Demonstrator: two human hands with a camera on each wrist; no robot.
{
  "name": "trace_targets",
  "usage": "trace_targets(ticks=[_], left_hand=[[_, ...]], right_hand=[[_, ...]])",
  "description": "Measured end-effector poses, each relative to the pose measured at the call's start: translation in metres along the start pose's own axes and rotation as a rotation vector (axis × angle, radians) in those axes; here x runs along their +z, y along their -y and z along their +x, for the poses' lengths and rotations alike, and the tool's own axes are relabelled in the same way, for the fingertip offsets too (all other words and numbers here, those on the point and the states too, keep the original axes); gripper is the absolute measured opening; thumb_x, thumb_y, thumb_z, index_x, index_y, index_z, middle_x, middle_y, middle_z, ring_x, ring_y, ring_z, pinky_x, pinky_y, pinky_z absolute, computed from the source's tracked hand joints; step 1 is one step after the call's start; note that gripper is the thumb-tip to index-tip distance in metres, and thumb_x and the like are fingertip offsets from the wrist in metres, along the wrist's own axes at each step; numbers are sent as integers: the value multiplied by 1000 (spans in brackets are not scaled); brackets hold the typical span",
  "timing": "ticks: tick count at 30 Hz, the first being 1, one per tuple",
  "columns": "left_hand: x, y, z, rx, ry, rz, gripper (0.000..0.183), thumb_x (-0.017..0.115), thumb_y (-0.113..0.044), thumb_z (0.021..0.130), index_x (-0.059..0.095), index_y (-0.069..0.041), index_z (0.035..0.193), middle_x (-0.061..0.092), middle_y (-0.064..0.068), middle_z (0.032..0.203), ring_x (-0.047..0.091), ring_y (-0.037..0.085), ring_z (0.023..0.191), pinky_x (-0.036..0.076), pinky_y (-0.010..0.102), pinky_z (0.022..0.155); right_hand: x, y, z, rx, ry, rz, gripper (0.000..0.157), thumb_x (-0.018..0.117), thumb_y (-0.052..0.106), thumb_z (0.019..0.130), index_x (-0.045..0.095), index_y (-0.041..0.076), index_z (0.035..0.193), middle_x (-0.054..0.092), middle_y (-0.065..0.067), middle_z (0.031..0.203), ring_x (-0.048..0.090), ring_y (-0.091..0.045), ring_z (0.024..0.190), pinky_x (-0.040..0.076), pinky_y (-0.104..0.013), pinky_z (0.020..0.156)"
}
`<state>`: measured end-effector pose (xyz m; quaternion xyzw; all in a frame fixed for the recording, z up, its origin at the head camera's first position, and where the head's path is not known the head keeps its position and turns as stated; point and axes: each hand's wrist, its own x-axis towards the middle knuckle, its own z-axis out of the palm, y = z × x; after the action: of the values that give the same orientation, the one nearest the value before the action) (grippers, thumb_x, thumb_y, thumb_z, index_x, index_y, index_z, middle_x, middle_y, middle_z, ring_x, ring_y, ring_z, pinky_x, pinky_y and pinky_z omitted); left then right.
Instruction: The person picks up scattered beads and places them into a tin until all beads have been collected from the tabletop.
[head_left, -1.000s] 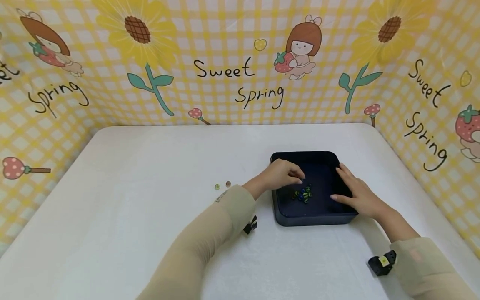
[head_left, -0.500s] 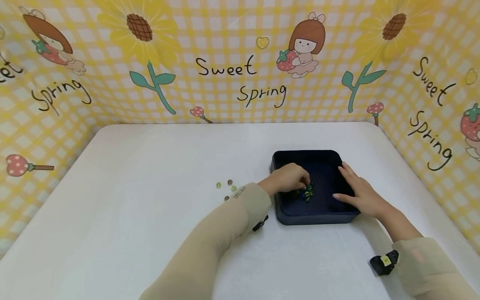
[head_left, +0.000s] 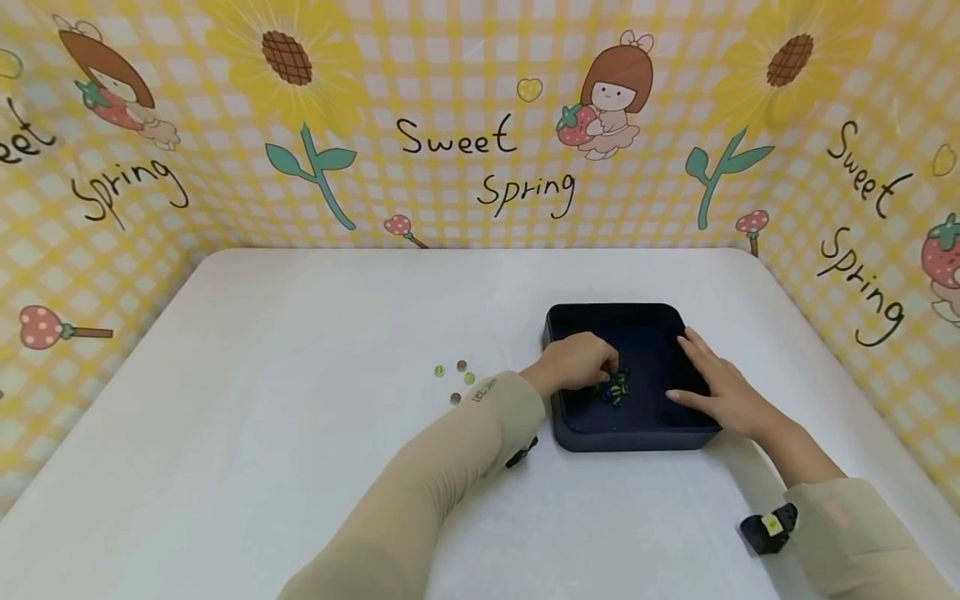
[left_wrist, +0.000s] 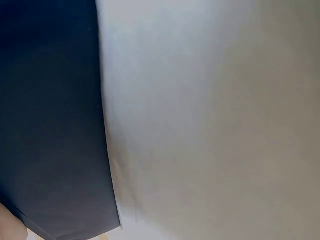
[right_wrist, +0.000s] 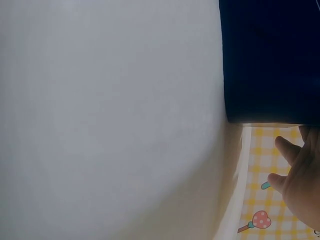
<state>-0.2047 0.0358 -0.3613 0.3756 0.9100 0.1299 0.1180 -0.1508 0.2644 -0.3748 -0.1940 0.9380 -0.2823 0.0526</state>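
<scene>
In the head view, my left hand (head_left: 581, 362) reaches over the left side of a dark blue box (head_left: 637, 440), its bent fingers pointing down at a small pile of glass marbles (head_left: 618, 390). The green and blue marbles lie on the box floor, partly hidden by the hand. Whether the fingertips pinch a marble cannot be made out. My right hand (head_left: 723, 392) rests on the box's right rim with fingers and thumb spread. In the right wrist view some of its fingers (right_wrist: 287, 150) show beside the box wall (right_wrist: 272, 65). The left wrist view shows mostly box wall (left_wrist: 50, 120) and tabletop.
Left of the box, two yellow-green marbles (head_left: 439, 371) and two brown marbles (head_left: 461, 365) lie on the white table (head_left: 300, 350). Black wrist devices (head_left: 767, 530) hang below the sleeves. A yellow checked cloth (head_left: 450, 50) surrounds the table at the back and sides.
My left hand has moved right and down to the marble pile, then stayed there. Its sleeve has uncovered two more marbles on the table. My right hand keeps its place on the rim.
</scene>
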Motion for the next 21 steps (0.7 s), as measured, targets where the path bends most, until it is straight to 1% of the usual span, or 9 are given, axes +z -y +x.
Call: trace_targets(ticks=[6, 9, 12, 15, 18, 21], left_hand=[[0, 1, -1, 4, -11, -15, 15, 56, -20, 85, 63, -20, 99, 58, -9, 90, 50, 1, 71, 42, 16, 61], [0, 3, -1, 28, -43, -51, 16, 55, -20, 85, 63, -19, 100, 58, -9, 92, 50, 1, 74, 41, 14, 63], [0, 6, -3, 62, -109, -157, 18, 56, -19, 85, 63, -16, 101, 60, -7, 94, 52, 0, 79, 40, 10, 66], [-3, 9, -7, 80, -167, -304, 20, 57, -18, 84, 63, -12, 101, 61, -5, 95, 54, 0, 81, 41, 8, 67], [-7, 11, -12, 80, -189, -402, 21, 58, -19, 83, 63, -11, 102, 61, -5, 95, 54, -1, 81, 41, 8, 66], [-11, 13, -19, 85, -202, -446, 23, 57, -20, 84, 62, -10, 103, 61, -5, 96, 54, 0, 84, 41, 8, 67]], right_hand=[[0, 1, 1, 2, 0, 1, 80, 55, 32, 84, 4, 2, 138, -4, -18, 142, 3, -41, 125, 9, -62, 92], [0, 2, 1, 4, 0, -2, 80, 56, 32, 84, 5, 2, 138, -3, -18, 142, 3, -41, 125, 9, -62, 93], [0, 2, 2, 7, 2, 2, 80, 56, 31, 84, 5, 2, 138, -3, -18, 142, 3, -41, 125, 10, -62, 93], [1, 2, 2, 12, 7, 3, 80, 56, 31, 84, 5, 2, 138, -4, -17, 142, 3, -41, 125, 10, -62, 93], [1, 3, 1, 17, 8, 1, 80, 56, 31, 84, 5, 1, 138, -4, -17, 142, 3, -42, 125, 10, -62, 92], [0, 3, 0, 13, 3, -5, 80, 56, 32, 84, 5, 1, 138, -4, -18, 142, 3, -42, 125, 10, -62, 92]])
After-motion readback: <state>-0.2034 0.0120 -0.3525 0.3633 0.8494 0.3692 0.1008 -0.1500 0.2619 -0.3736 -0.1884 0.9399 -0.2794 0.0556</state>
